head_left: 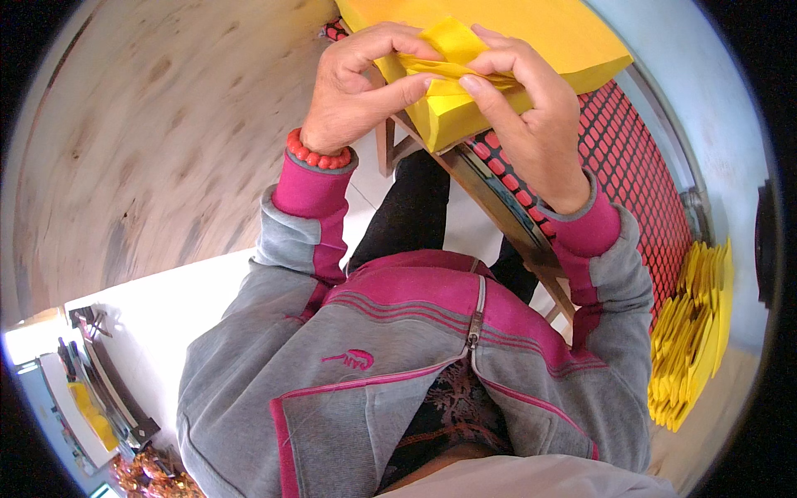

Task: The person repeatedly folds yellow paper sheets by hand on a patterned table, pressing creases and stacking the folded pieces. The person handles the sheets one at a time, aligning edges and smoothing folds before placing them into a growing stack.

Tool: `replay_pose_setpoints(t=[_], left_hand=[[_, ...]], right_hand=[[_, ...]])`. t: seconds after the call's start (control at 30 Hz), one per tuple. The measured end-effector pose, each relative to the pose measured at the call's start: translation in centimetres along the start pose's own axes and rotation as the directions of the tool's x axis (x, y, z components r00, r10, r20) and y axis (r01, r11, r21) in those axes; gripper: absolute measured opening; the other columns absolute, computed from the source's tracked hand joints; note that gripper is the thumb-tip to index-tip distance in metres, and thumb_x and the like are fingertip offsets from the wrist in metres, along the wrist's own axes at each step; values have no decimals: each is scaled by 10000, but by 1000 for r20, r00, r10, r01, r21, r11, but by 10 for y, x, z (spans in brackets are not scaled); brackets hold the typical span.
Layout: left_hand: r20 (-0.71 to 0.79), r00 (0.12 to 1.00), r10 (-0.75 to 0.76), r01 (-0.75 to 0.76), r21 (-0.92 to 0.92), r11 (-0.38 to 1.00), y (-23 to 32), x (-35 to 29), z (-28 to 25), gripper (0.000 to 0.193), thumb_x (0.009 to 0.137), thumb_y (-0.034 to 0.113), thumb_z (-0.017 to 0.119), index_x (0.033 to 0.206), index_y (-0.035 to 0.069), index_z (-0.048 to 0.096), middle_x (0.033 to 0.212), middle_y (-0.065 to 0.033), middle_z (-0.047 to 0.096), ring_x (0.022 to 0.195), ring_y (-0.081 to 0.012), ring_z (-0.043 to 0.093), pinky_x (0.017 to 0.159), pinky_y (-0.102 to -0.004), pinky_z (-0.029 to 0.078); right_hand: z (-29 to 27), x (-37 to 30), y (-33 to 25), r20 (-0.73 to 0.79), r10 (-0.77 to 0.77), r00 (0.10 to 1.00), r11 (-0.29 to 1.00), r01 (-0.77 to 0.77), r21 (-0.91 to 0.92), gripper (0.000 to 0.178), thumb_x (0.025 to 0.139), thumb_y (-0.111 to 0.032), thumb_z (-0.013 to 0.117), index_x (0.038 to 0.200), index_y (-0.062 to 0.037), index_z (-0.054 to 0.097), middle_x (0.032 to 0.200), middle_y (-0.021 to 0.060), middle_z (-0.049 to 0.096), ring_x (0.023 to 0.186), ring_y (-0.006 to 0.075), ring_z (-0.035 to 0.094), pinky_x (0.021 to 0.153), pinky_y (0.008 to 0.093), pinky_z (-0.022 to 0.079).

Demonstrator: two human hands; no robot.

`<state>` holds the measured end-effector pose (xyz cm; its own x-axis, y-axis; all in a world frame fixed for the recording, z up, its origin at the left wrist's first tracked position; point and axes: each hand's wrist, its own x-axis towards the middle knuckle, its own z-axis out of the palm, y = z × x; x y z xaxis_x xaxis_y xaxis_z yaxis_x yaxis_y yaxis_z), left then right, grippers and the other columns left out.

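Observation:
Between my two hands is a folded piece of yellow paper (452,41), with several pleats layered along its middle. My left hand (365,79) pinches its left end between thumb and fingers; a red bead bracelet (318,153) circles that wrist. At the other end, my right hand (531,108) grips the folds with thumb and forefinger. Just beneath the hands lies a thick stack of yellow paper (573,50), whose near corner points toward me. Whether the folded piece touches the stack, I cannot tell.
The stack rests on a bench covered with red-and-black patterned cloth (618,149), with a wooden edge (506,220). On the right is a pile of folded yellow papers (689,340) by the wall. A large wooden board (158,149) stands at the left. Shiny orange decorations (154,473) lie lower left.

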<state>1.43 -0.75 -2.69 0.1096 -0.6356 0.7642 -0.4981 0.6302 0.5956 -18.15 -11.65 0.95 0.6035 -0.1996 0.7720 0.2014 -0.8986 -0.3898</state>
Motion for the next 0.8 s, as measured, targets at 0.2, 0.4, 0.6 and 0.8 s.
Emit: replay_pose_setpoints(t=[0.2, 0.4, 0.6, 0.8], left_hand=[[-4, 999, -52, 52, -16, 999, 3, -3, 0, 208, 842, 30, 756, 1047, 20, 726, 1079, -72, 715, 1115, -199, 627, 1068, -364, 418], [7, 999, -49, 49, -11, 999, 4, -1, -2, 208, 839, 33, 755, 1043, 17, 722, 1057, -68, 716, 1054, -185, 647, 979, -327, 470], [-27, 999, 21, -20, 37, 999, 3, 2, 2, 132, 859, 68, 769, 973, 19, 721, 980, -57, 717, 948, -164, 674, 863, -293, 516], [-43, 999, 20, -21, -11, 1000, 1, 2, 3, 90, 877, 35, 754, 947, 3, 708, 959, -64, 705, 929, -164, 664, 848, -284, 505]], right_hand=[[1, -1, -2, 6, 51, 999, 999, -52, 11, 122, 877, -50, 705, 982, -14, 655, 1052, 190, 687, 1119, 350, 671, 931, 391, 515], [2, -2, -3, -1, 64, 998, 998, -64, -13, 149, 865, -31, 710, 1006, -18, 663, 1126, 206, 692, 1115, 336, 676, 943, 370, 519], [-9, 5, -10, -77, -58, 995, 998, 57, -20, 188, 841, -8, 731, 1016, -8, 661, 1156, 174, 700, 1072, 293, 689, 930, 350, 524], [-44, -30, -68, 189, -23, 982, 998, 35, -60, 222, 807, -27, 771, 1003, -31, 665, 1107, 145, 719, 982, 291, 703, 873, 358, 547]])
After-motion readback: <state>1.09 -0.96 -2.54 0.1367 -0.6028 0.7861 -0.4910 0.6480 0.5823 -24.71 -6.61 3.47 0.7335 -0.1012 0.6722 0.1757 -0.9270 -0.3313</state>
